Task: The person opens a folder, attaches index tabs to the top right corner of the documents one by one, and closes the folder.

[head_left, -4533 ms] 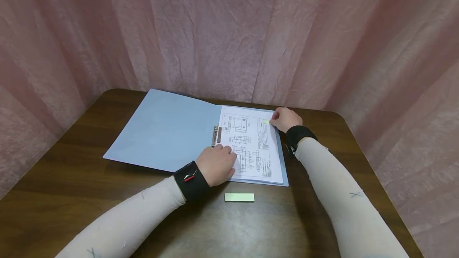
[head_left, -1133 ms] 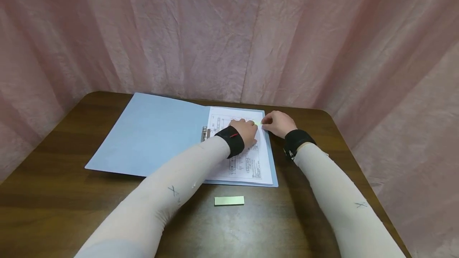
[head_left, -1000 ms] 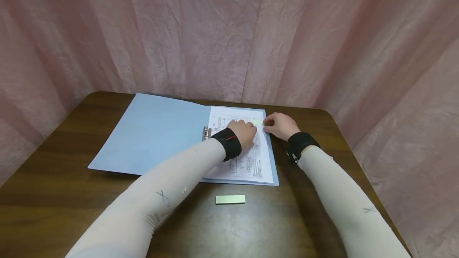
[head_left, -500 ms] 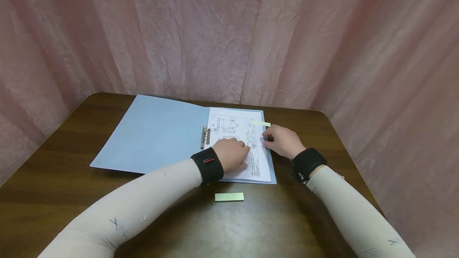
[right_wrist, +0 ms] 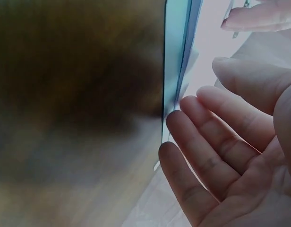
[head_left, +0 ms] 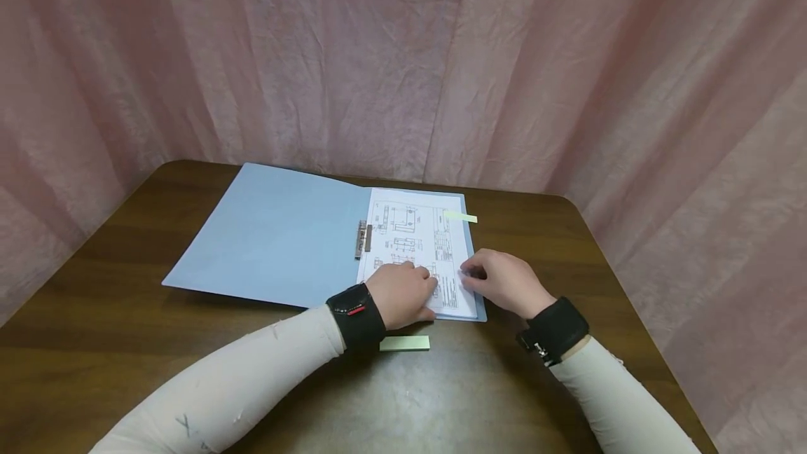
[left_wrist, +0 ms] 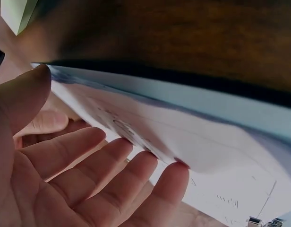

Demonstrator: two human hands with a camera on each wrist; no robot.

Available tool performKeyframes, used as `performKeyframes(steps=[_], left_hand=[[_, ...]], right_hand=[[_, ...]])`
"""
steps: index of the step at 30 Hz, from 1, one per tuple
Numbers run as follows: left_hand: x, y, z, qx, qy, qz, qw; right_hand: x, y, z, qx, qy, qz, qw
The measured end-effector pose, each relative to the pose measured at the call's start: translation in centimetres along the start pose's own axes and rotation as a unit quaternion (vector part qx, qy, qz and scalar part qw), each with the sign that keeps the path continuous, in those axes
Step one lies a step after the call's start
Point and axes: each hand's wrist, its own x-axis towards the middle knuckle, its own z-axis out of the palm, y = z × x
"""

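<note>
A light-blue folder [head_left: 277, 230] lies spread on the table, with printed drawing sheets [head_left: 425, 202] on its right side beside a metal clip [head_left: 363, 238]. One pale green sticky strip [head_left: 460, 216] is on the top sheet's upper right and juts past the folder's right edge. My left hand [head_left: 400, 294] rests on the lower part of the sheets, its thumb at their near edge in the left wrist view. Beside the lower right edge is my right hand [head_left: 504, 280]. Its fingertips [right_wrist: 174, 119] meet the folder's edge, the thumb apart from them with nothing pinched.
A pad of green sticky strips [head_left: 404, 343] lies in front of the folder, close to my left wrist. The brown wooden table [head_left: 441, 405] extends around the folder. Behind the far table edge hangs a pink curtain [head_left: 353, 69].
My right hand has let go of the green strip and moved down the sheets' right edge. The left hand went up toward the strip, then came back to the lower sheets.
</note>
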Motion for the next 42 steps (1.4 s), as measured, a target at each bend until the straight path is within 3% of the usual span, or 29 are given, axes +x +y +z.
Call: performKeyframes(steps=[14,21,25,31,35,42], left_hand=[[0.0,-0.3,0.4,0.009,0.015,-0.006,0.9998],[0.1,-0.8,0.3,0.003,0.018,0.006,0.9998],[-0.1,-0.8,0.4,0.014,0.034,0.022,0.9991],[-0.5,-0.6,0.4,0.071,0.061,0.037,0.9949],[-0.4,-0.6,0.4,0.092,0.083,0.033,0.9918],[-0.6,-0.9,0.2,0.084,0.114,0.009,0.9899]], right_hand=[[-2.1,-1.5,0.6,-0.038,0.018,-0.024,0.9988],[-2.8,-1.8,0.3,-0.026,0.015,-0.018,0.9994],[-2.8,-1.7,0.3,-0.025,0.018,-0.007,0.9995],[-2.5,-1.7,0.5,-0.011,0.030,-0.006,0.9995],[-2.2,-1.7,0.6,0.003,0.035,-0.004,0.9994],[-1.9,-1.6,0.8,0.024,0.040,0.000,0.9989]])
